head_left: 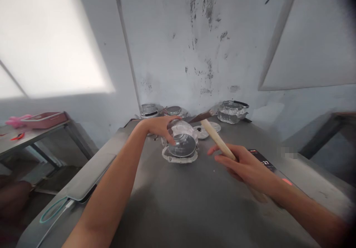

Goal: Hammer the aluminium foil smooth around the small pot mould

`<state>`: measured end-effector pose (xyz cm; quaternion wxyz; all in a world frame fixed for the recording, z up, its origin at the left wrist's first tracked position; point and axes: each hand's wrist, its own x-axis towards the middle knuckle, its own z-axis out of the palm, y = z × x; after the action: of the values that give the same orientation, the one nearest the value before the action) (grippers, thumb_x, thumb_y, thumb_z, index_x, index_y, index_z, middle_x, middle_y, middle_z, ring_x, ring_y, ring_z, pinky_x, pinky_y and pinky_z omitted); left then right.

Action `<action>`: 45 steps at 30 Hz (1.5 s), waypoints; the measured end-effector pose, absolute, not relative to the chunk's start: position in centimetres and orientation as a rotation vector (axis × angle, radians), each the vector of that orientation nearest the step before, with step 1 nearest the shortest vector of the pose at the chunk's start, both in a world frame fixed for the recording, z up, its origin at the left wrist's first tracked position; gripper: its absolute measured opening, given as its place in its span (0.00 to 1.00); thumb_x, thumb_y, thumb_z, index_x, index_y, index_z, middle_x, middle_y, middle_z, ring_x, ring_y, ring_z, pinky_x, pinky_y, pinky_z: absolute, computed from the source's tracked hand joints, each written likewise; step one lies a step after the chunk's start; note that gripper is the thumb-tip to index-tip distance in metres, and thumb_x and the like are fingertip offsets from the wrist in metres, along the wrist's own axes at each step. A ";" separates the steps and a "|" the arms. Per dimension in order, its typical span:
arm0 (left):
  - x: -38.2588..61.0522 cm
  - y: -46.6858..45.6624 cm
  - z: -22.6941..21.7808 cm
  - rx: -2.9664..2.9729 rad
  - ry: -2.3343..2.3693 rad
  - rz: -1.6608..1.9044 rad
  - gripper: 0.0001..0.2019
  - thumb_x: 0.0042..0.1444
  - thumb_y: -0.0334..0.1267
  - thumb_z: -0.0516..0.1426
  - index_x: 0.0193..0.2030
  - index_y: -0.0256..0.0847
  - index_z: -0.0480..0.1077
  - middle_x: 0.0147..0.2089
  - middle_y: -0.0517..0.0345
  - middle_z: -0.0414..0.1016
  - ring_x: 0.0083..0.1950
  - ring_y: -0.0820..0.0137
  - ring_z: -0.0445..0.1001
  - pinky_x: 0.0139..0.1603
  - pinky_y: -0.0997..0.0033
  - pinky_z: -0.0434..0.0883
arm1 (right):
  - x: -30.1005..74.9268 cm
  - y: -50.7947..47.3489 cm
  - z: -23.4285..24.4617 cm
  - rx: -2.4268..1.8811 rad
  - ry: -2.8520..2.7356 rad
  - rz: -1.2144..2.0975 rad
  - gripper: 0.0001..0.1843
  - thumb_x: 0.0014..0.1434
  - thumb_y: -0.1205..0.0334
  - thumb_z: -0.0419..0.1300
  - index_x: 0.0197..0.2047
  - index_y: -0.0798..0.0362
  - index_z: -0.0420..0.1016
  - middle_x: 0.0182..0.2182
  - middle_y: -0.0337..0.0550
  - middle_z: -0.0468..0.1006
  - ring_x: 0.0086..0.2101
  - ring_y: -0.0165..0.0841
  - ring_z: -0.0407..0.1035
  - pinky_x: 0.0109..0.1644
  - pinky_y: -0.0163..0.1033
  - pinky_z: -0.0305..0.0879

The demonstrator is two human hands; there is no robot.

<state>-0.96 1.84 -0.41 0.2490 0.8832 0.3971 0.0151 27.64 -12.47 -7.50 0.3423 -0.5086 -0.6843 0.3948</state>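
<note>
My left hand (162, 126) grips a shiny metal pot (183, 143) that is tipped on its side toward me, resting on a crumpled foil sheet (169, 157) on the grey metal table (194, 203). My right hand (244, 164) is closed around the pale wooden handle of a paintbrush (215, 136). The brush points up and away, with its dark bristles near the wall, just right of the pot.
Foil-wrapped pots (232, 111) and metal tins (148, 109) stand at the table's far edge by the stained wall. A small round lid (204, 131) lies behind the pot. A phone (264, 161) lies at my right wrist. A laptop (89, 177) sits at the left edge. A side table holds a pink tray (46, 119).
</note>
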 end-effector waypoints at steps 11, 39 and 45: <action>-0.9 1.6 -0.1 2.395 1.152 -0.048 0.62 0.37 0.56 0.70 0.75 0.58 0.39 0.77 0.48 0.39 0.69 0.37 0.53 0.55 0.51 0.68 | 28.0 -11.3 -9.9 -1.578 -2.165 0.675 0.17 0.65 0.56 0.52 0.26 0.50 0.54 0.20 0.33 0.57 0.23 0.28 0.49 0.25 0.37 0.44; 0.9 -0.8 1.3 2.424 1.333 -0.134 0.47 0.46 0.75 0.54 0.68 0.51 0.56 0.67 0.48 0.63 0.56 0.48 0.70 0.46 0.59 0.70 | 24.7 -13.7 -10.7 -1.498 -2.228 0.617 0.19 0.61 0.67 0.53 0.55 0.46 0.61 0.25 0.32 0.70 0.24 0.31 0.64 0.28 0.36 0.55; 2.5 0.0 -0.7 2.526 1.352 0.157 0.38 0.52 0.73 0.51 0.57 0.44 0.66 0.56 0.47 0.74 0.49 0.55 0.74 0.45 0.62 0.70 | 24.8 -13.8 -11.3 -1.325 -2.242 0.802 0.20 0.66 0.65 0.49 0.60 0.44 0.59 0.40 0.40 0.77 0.34 0.33 0.72 0.38 0.37 0.65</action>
<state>2.47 -0.01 -0.65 0.1357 0.8721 0.4669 0.0543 24.77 -13.78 -11.25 0.2069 -0.4758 -0.8049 0.2881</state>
